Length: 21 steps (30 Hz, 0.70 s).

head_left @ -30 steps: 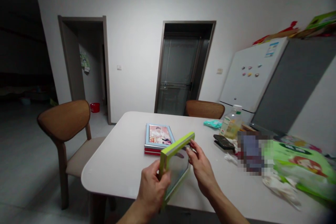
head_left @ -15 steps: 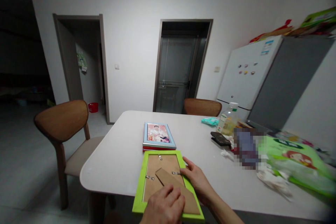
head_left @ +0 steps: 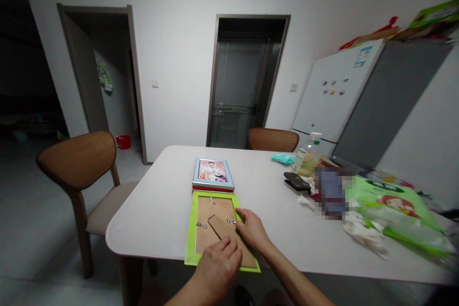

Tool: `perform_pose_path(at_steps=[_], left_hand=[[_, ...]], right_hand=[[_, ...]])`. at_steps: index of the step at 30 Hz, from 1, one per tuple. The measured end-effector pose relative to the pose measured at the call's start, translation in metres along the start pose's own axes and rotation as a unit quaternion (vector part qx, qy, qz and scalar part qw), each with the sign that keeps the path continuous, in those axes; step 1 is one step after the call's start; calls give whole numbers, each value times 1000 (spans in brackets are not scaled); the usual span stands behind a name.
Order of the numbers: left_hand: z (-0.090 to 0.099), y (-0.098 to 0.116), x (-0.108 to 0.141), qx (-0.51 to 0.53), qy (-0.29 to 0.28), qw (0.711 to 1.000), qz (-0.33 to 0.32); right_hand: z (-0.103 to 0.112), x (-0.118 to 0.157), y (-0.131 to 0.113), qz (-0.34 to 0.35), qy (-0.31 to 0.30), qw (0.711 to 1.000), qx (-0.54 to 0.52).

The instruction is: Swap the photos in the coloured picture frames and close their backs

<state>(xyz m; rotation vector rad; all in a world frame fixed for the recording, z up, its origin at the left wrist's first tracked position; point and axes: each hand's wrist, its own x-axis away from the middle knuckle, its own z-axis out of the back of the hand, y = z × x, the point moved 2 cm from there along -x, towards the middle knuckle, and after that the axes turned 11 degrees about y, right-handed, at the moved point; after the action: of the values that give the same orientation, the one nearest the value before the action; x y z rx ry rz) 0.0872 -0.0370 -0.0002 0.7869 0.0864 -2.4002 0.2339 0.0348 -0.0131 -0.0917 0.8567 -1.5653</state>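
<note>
While a lime-green photo frame (head_left: 191, 236) lies face down at the near edge of the white counter (head_left: 294, 246), the left hand (head_left: 218, 265) lays close-set fingers over its slanting brown stand (head_left: 223, 228), apparently keeping it flat. The right hand (head_left: 255, 233) reaches its fingers along the frame's right side, seemingly as a brace, though whether either hand pinches cannot be told. Just beyond, a blue frame (head_left: 213, 183) tops a stack, picture up.
</note>
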Motion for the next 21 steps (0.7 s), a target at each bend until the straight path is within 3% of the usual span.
perform_pose_path(at_steps=[6, 10, 13, 16, 21], left_hand=[[10, -13, -9, 85, -45, 994, 56], [21, -51, -2, 35, 4, 973, 228], [21, -81, 9, -7, -1, 941, 339], [16, -92, 15, -3, -15, 934, 358], [12, -91, 15, 3, -6, 934, 356]], right_hand=[[-2, -5, -2, 33, -5, 998, 50], [0, -5, -3, 43, -9, 998, 53], [1, -4, -6, 49, -7, 996, 70], [0, -5, -9, 49, 4, 994, 94], [-4, -7, -8, 47, 13, 993, 106]])
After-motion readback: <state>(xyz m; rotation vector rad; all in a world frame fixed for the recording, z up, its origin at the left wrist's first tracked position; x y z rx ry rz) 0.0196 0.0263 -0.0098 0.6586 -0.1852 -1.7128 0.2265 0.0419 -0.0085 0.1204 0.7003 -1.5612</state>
